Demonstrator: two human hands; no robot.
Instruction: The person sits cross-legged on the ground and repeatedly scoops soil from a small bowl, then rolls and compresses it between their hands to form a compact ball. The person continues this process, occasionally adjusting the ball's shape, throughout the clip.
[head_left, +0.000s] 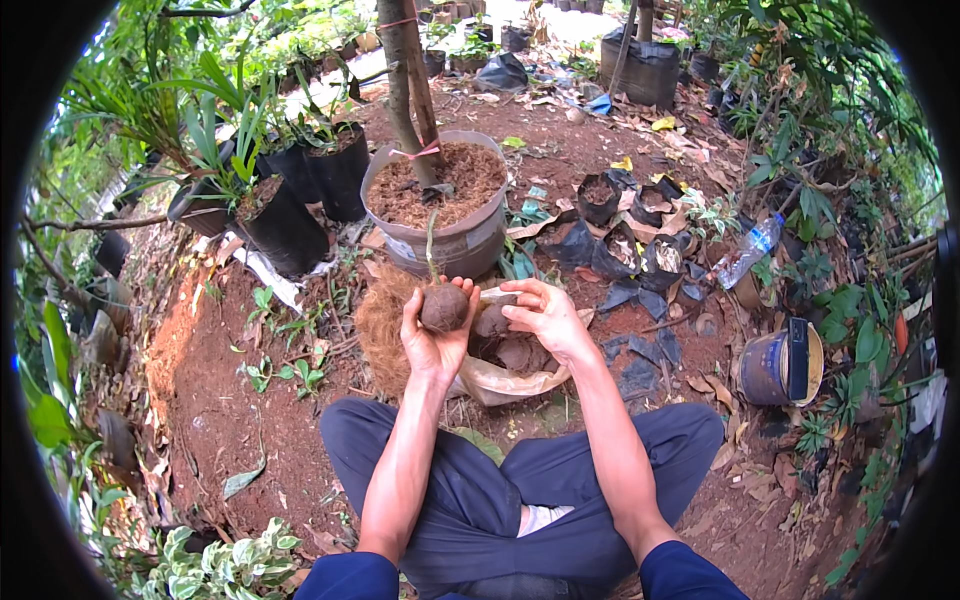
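My left hand (441, 341) is cupped, palm up, around a round brown ball (444, 307) with a fibrous-looking surface. A thin green stem (430, 247) stands up just behind the ball; whether it grows from it cannot be made out. My right hand (551, 319) hovers over a pale plastic bag (495, 390), fingers bent and apart, with nothing visible in them. In the bag lie similar brown balls (523, 354), one of them close to my right fingertips. A heap of tan coconut fibre (382, 326) touches the bag's left side.
Beyond my hands stands a large grey pot (442, 251) with a tied trunk. Black grow bags (285, 229) with plants are at left. Small black bags (615, 251), a plastic bottle (754, 247) and a blue bucket (765, 367) lie at right. My crossed legs (592, 480) are below.
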